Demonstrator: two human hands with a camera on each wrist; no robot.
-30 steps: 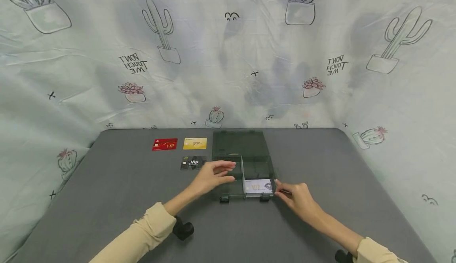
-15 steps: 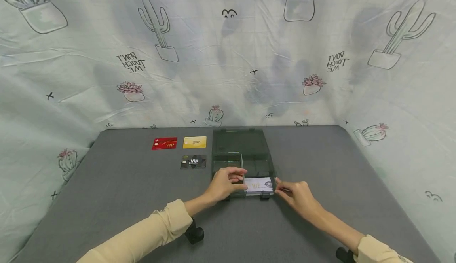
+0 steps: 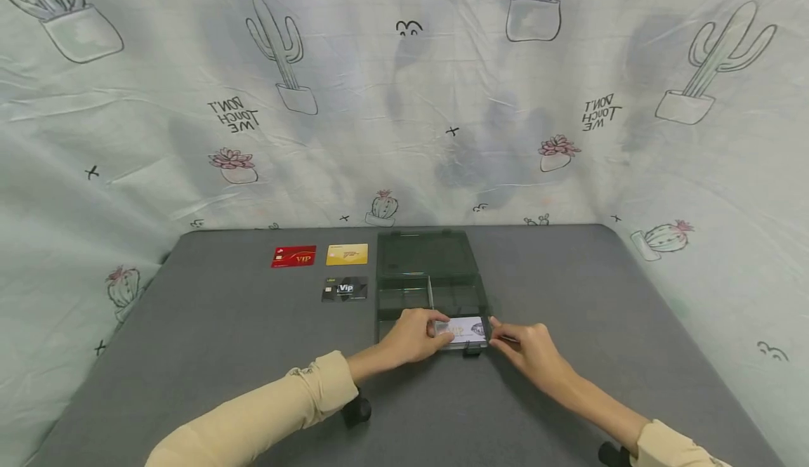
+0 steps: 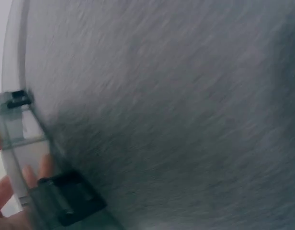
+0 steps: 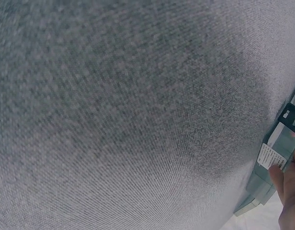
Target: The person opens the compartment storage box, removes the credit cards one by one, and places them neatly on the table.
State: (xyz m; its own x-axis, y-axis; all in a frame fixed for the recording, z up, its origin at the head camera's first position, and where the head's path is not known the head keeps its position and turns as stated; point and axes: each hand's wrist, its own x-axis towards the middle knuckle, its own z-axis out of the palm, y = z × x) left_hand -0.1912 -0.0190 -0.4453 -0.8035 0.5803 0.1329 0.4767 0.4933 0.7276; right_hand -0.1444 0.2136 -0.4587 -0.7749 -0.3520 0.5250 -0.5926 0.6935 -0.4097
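Note:
A dark, see-through compartment box (image 3: 426, 255) lies with its lid folded back. In its front right compartment is a white VIP card (image 3: 466, 329). My left hand (image 3: 413, 337) reaches over the front left compartment; its fingertips and thumb, held apart, touch the card's left end. Through the box's front wall in the left wrist view, blurred fingers (image 4: 44, 166) show inside. My right hand (image 3: 534, 354) holds the box's right wall with thumb and fingers. Over a white label (image 5: 270, 156) on that wall, right fingers (image 5: 277, 179) rest in the right wrist view.
Left of the box lie a red VIP card (image 3: 293, 256), a yellow card (image 3: 347, 254) and a black Vip card (image 3: 344, 289) on the grey table (image 3: 240, 326). A black latch (image 3: 471, 349) sits on the box front. Behind hangs a cactus-print cloth (image 3: 354, 144).
My left hand has moved right and slightly down, from over the left compartments to the white card, with thumb and fingers drawn closer together. The right hand stays at the box's right wall.

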